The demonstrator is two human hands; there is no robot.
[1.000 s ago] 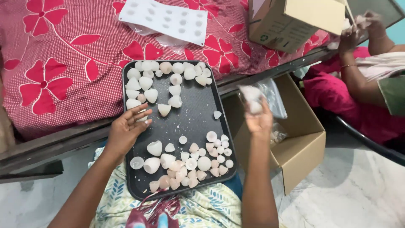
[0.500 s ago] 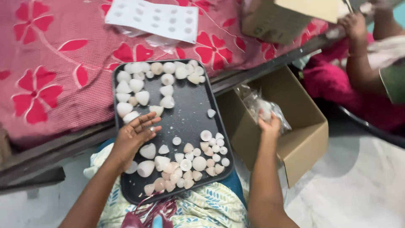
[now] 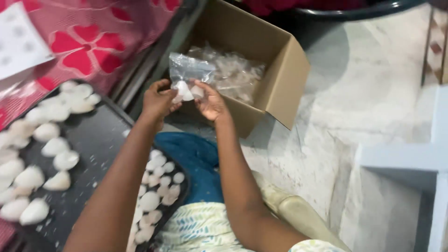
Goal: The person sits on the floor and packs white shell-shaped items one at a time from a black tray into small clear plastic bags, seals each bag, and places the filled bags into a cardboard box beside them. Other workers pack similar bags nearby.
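Both my hands, left hand [image 3: 157, 99] and right hand [image 3: 210, 100], are pinching a small clear bag [image 3: 188, 77] with fingers pressed together, above the open cardboard box [image 3: 280, 79].

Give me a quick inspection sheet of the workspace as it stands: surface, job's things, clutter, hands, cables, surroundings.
Surface: black tray on the lap, with crumbs on it; pale marble floor to the right.
Job's things: small clear bag holding white pieces, held over the open cardboard box; filled clear bags inside the box.
Clutter: white shell-shaped pieces in two groups on the tray.
Hands: left hand and right hand both grip the bag's lower edge.
Cables: nothing seen.
Surroundings: red flowered cloth upper left; white sheet on it; pale furniture at right.
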